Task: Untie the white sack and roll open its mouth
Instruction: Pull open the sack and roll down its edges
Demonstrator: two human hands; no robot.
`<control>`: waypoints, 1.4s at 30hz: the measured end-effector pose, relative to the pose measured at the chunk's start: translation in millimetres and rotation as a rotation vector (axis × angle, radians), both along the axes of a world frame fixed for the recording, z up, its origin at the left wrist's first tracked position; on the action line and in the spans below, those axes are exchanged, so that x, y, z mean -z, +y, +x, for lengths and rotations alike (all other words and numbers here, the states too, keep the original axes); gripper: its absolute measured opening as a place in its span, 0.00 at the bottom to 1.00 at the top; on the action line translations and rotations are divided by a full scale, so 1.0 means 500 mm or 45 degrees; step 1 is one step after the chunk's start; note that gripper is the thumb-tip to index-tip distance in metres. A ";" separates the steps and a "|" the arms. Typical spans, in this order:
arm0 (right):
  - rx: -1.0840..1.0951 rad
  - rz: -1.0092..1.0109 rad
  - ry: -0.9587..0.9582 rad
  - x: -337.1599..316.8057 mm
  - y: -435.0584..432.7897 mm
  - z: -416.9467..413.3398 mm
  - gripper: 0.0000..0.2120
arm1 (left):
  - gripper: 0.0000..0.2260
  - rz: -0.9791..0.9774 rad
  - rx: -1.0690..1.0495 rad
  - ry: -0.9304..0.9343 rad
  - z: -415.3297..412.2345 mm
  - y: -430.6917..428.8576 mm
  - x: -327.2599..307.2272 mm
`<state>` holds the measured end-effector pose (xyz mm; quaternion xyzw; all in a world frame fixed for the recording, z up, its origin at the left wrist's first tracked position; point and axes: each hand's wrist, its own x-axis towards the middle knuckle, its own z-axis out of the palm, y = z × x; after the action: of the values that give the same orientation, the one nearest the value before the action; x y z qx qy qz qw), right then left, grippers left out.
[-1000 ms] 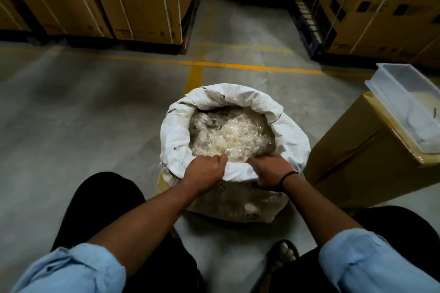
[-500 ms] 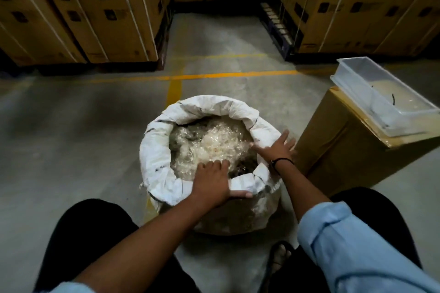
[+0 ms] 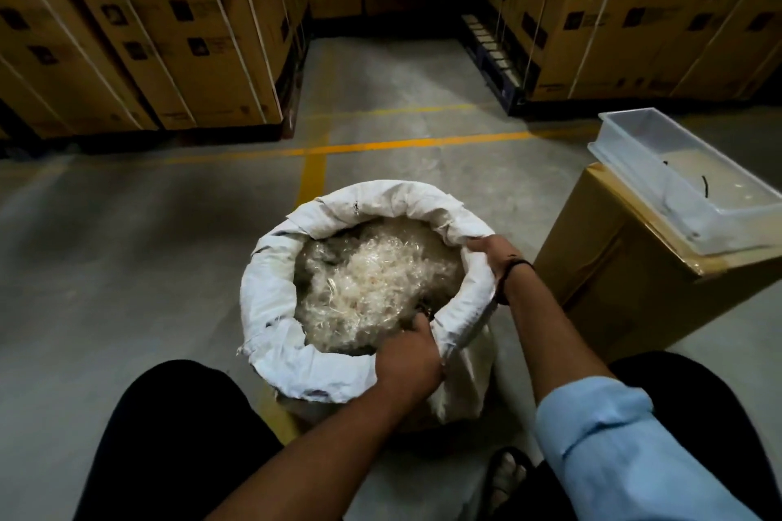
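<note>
sack (image 3: 271, 296) standing on floor (image 3: 127, 245) just beside box (image 3: 613, 266) | tie: looking undone, mouth gaping | rim: lying rolled nearly all round | left hand (image 3: 408, 360) gripping near rim, right hand (image 3: 493, 256) gripping right rim | remaining: likely evening near-right fold

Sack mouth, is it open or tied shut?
Open. The sack rim is rolled down all round, pale shredded filling shows inside, and the left hand and right hand grip the rim.

The left hand (image 3: 408, 364) has slid rightward along the rim of the white sack (image 3: 271, 300) and curled onto it. The right hand (image 3: 493, 256), fingers spread before, now grips the rim.
</note>
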<state>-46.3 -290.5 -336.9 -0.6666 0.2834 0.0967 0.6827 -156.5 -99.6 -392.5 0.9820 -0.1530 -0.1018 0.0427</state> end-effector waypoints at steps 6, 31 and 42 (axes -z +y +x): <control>-0.045 -1.210 0.151 0.012 0.060 -0.023 0.51 | 0.50 -0.080 0.127 0.122 -0.025 -0.013 -0.002; -1.309 -1.367 -0.570 0.084 0.425 -0.195 0.45 | 0.29 -1.179 -1.436 0.131 0.158 0.379 -0.011; -1.252 -1.980 -0.745 0.139 0.406 -0.227 0.43 | 0.29 -2.240 -1.464 0.680 0.207 0.415 -0.064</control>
<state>-160.0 -87.2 -406.5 -0.9743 -0.2238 -0.0129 -0.0228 -53.1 108.1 -360.4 0.4780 0.3252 -0.1315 0.8053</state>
